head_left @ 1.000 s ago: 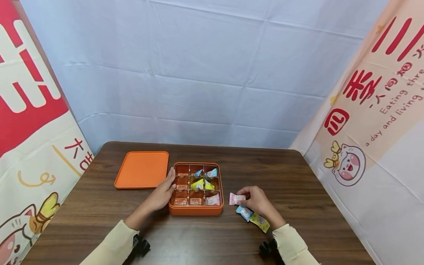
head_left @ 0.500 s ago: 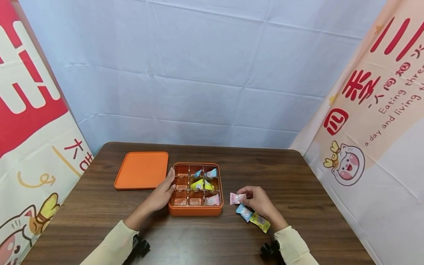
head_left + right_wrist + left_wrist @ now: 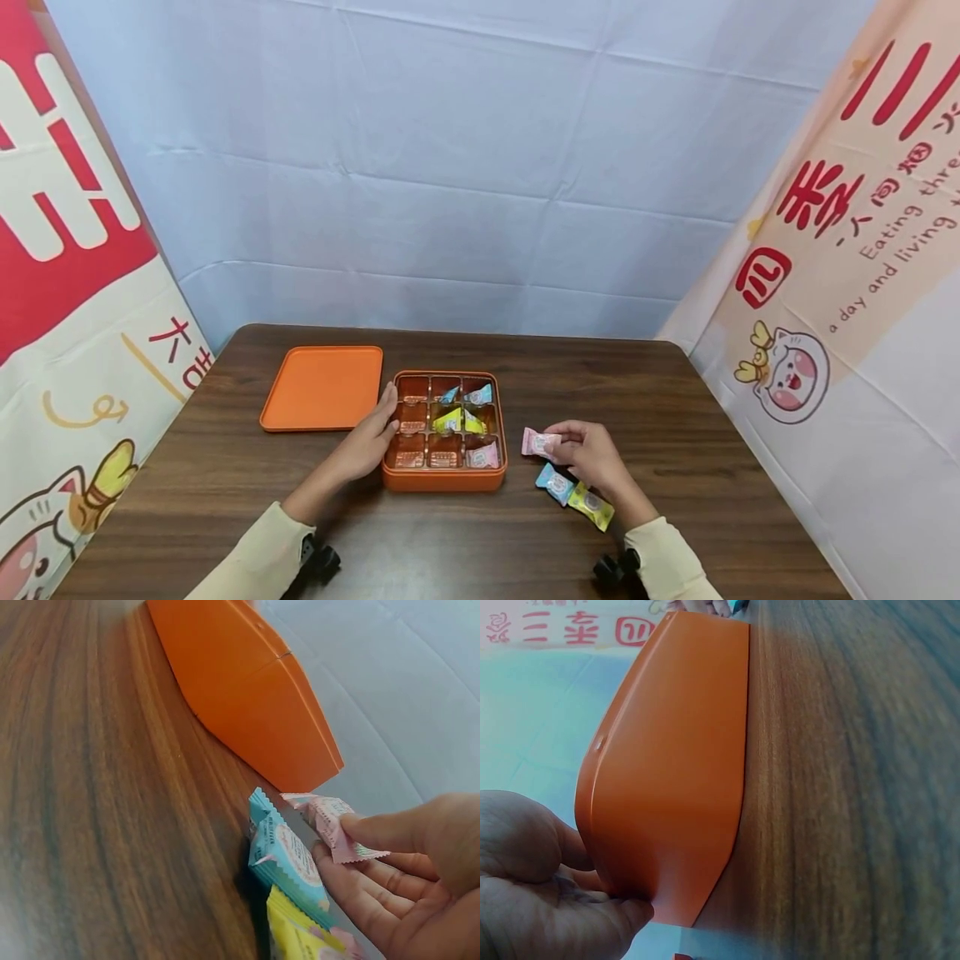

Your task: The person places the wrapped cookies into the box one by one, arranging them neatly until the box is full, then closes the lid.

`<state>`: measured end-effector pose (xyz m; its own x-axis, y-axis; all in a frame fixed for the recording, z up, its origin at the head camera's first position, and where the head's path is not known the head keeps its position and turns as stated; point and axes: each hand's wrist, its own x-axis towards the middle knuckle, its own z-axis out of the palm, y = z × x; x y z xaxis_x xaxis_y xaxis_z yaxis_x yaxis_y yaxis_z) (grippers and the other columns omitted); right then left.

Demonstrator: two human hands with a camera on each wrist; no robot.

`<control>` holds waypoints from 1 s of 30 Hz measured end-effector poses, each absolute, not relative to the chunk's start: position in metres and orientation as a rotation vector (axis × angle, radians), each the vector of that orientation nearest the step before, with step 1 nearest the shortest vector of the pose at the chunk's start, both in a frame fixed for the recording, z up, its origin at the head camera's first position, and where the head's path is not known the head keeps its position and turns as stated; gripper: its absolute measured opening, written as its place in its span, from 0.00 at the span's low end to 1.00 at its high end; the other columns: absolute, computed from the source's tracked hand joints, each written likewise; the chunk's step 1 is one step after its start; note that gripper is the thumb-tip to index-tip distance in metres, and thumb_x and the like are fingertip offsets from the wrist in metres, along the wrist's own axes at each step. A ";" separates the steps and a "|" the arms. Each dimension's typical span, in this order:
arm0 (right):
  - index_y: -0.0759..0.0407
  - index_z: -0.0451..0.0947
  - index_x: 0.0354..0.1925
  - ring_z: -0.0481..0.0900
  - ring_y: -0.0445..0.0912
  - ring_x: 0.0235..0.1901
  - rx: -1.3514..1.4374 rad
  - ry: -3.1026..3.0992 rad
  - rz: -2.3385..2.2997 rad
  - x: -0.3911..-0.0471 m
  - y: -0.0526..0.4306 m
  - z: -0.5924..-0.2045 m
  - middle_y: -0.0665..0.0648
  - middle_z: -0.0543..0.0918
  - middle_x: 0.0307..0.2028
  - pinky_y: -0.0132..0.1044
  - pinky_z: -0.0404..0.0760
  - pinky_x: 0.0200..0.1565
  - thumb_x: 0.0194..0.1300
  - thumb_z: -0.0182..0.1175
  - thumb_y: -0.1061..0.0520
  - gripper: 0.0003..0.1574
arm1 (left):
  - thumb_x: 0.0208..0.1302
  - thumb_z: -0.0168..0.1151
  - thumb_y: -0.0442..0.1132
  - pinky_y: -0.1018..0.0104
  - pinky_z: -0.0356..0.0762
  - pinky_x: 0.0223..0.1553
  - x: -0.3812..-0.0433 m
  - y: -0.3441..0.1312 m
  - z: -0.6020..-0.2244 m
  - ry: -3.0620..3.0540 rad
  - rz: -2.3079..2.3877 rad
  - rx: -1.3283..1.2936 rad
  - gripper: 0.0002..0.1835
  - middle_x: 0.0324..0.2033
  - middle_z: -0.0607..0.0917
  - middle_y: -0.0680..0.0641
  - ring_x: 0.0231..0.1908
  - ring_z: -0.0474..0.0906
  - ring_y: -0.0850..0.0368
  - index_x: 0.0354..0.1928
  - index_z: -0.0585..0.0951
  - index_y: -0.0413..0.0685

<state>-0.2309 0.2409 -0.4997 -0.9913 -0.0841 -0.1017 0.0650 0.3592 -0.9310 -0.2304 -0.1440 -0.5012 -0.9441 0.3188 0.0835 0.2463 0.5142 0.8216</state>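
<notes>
My left hand [image 3: 366, 442] rests against the left side of an orange divided box [image 3: 444, 479], fingers lying along its wall. In the left wrist view the fingertips touch the box [image 3: 667, 765] near its corner. Inside the box are blue candies [image 3: 478, 394] in the back row, yellow candies [image 3: 447, 419] in the middle row and a pink candy [image 3: 483, 456] at front right. My right hand [image 3: 592, 457] pinches another pink wrapped candy [image 3: 330, 825] between thumb and fingers, right of the box. Close below it lie a blue candy [image 3: 555, 484] and a yellow candy [image 3: 591, 506].
A flat orange lid [image 3: 324, 387] lies on the brown wooden table [image 3: 465, 550], left of and behind the box. A pale cloth [image 3: 450, 167] hangs behind the table, with printed banners [image 3: 825, 250] at both sides.
My right hand has shifted slightly to the right with the pink candy in its fingers. My left hand stays against the box, and the box's contents look the same.
</notes>
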 end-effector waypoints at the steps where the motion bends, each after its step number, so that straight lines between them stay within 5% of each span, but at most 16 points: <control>1: 0.66 0.85 0.48 0.86 0.46 0.31 0.005 2.460 -1.724 -0.231 0.241 -0.500 0.58 0.88 0.35 0.37 0.83 0.31 0.64 0.68 0.64 0.13 | 0.81 0.42 0.31 0.42 0.40 0.74 -0.230 -0.144 -0.501 2.667 1.423 0.498 0.33 0.79 0.36 0.37 0.78 0.34 0.41 0.78 0.42 0.32; 18: 0.72 0.81 0.54 0.86 0.44 0.34 -0.030 2.308 -1.805 -0.234 0.253 -0.505 0.61 0.89 0.41 0.31 0.82 0.30 0.66 0.67 0.64 0.19 | 0.79 0.44 0.29 0.39 0.41 0.73 -0.227 -0.145 -0.500 2.692 1.441 0.513 0.32 0.79 0.38 0.35 0.77 0.37 0.36 0.78 0.45 0.29; 30: 0.74 0.76 0.57 0.89 0.48 0.36 0.020 2.165 -1.888 -0.233 0.252 -0.503 0.60 0.88 0.41 0.37 0.87 0.40 0.68 0.64 0.65 0.22 | 0.81 0.42 0.31 0.41 0.38 0.74 -0.229 -0.145 -0.499 2.650 1.421 0.499 0.33 0.79 0.34 0.39 0.78 0.33 0.41 0.79 0.41 0.32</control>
